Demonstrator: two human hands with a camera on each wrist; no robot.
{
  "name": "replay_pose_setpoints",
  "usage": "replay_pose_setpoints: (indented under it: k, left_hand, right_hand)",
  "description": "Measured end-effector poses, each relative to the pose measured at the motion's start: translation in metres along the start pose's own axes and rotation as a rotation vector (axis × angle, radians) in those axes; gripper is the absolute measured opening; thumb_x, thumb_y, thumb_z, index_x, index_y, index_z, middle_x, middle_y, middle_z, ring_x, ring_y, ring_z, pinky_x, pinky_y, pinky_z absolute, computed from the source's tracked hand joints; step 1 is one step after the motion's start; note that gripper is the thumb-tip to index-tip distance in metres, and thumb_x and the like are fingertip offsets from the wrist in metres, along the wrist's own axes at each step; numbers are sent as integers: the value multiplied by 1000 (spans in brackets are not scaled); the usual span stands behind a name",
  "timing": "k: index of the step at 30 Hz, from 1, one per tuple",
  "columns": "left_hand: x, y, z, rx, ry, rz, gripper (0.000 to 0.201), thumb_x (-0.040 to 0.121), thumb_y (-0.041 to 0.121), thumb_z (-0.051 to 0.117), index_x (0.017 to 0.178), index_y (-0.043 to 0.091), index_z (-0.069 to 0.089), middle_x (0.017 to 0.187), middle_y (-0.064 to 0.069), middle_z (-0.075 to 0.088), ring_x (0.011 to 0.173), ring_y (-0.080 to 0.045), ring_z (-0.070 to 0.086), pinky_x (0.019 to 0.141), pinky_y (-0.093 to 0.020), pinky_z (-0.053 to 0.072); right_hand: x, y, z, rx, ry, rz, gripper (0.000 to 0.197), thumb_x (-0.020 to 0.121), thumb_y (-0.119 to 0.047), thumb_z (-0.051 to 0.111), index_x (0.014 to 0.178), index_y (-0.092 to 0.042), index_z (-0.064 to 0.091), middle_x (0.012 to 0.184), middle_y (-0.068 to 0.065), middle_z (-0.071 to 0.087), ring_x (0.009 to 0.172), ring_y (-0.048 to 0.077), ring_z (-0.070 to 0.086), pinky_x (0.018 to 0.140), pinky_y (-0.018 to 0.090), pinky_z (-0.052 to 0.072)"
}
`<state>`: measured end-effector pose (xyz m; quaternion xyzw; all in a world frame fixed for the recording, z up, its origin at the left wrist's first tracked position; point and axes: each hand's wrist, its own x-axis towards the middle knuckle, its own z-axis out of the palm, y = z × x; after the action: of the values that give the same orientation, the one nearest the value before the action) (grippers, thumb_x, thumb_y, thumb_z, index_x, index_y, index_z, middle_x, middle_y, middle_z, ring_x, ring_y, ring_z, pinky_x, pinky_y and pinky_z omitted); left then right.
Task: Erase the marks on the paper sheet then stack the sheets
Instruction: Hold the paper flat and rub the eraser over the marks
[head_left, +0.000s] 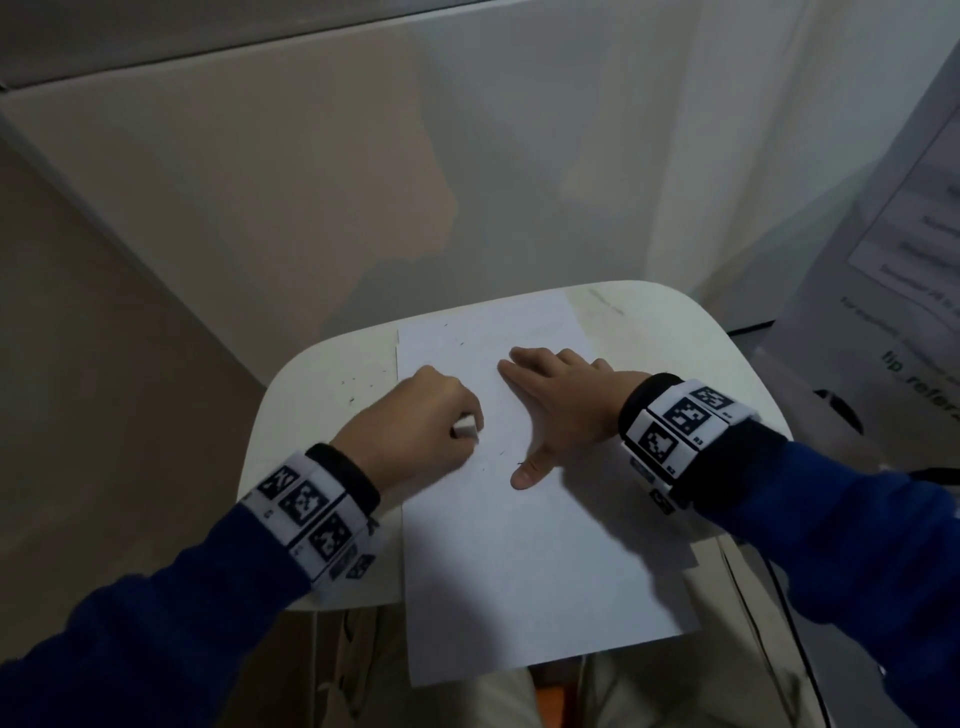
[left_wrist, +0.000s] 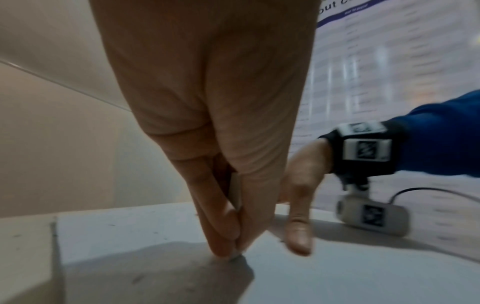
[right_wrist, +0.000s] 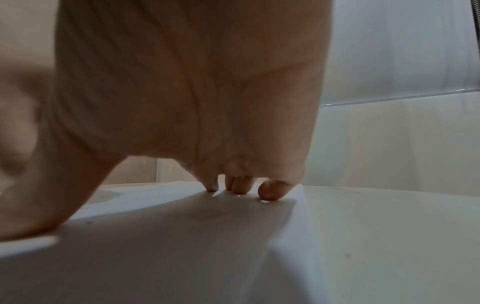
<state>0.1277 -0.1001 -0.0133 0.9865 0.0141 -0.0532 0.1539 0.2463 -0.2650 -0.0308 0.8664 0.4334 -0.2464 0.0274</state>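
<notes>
Head view: left hand (head_left: 415, 421) pinches eraser (head_left: 464, 431) onto paper sheet (head_left: 519, 545); right hand (head_left: 561, 410) presses flat beside it.

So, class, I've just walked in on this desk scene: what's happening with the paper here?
A person is rubbing out marks on a paper sheet that lies on a small white table. The left hand pinches a white eraser, its tip down on the sheet. The right hand lies flat with fingers spread, pressing the paper down. A few small dark marks remain near the thumb, and crumbs dot the table. Another sheet's edges show beneath.
</notes>
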Motion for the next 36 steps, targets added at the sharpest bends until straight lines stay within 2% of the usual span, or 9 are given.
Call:
replay_pose_setpoints:
  k: [4,10,17,23,27,30,31,33,36]
  left_hand:
    - [-15,15,0,-14,-143,86,20,80,14,63,90,18,79,83,8,75,68,-5,63,63,-16,48]
    - [4,-10,-4,4,55,-69,18,80,16,64,90,21,79,75,9,68,64,-9,62,57,-21,47]
    - [-20,6,-1,-40,-97,47,18,77,14,65,88,18,79,81,8,74,68,-5,64,60,-13,41]
    - [-1,-13,-5,-6,94,-112,18,80,16,62,88,19,78,72,9,67,62,-8,61,57,-23,50]
    - [-15,1,-6,-13,-60,-10,18,80,13,64,90,16,79,78,9,70,63,-2,60,56,-13,42]
    - [-23,8,-7,-22,-181,44,19,77,12,66,89,15,80,86,8,75,72,-4,66,66,-21,54]
    - [-20,7,-7,-22,-171,33,18,77,12,66,89,15,80,86,7,75,72,-5,67,67,-23,56]
    - [-10,0,-9,-11,-93,-21,18,78,11,64,87,16,79,80,8,72,67,-7,65,60,-24,53]
    - [4,-13,-12,9,37,-109,19,79,10,62,85,17,78,64,13,58,54,-4,54,48,-17,36]
  right_hand:
    - [-1,0,0,5,-11,1,135,53,-84,70,155,-31,-2,162,-13,-7,149,24,8,117,51,17]
    - [-1,-2,-1,9,-17,12,135,53,-85,69,155,-32,-2,162,-13,-7,149,23,8,117,52,17]
    - [-3,-3,-2,-2,-16,8,133,55,-84,69,155,-30,-1,163,-11,-6,148,25,9,117,52,19]
    - [-1,-5,-1,-13,-17,23,134,52,-86,68,154,-32,-1,162,-13,-6,147,25,10,115,53,22]
    - [-1,-5,0,-18,-12,22,133,52,-86,68,153,-32,0,162,-13,-5,147,26,11,114,53,22]
    - [-3,-5,-1,-22,-32,20,133,54,-84,69,154,-32,-1,162,-12,-7,148,25,9,115,53,20]
    - [-3,-6,-1,-23,-35,19,133,54,-84,69,154,-31,-1,162,-12,-7,148,25,9,115,52,20]
    - [-3,-7,-2,-23,-40,21,133,54,-83,70,154,-31,-1,162,-12,-7,148,25,9,114,52,20]
    - [-3,-8,-2,-32,-37,26,134,53,-85,68,154,-32,-2,162,-12,-8,148,25,8,114,52,20]
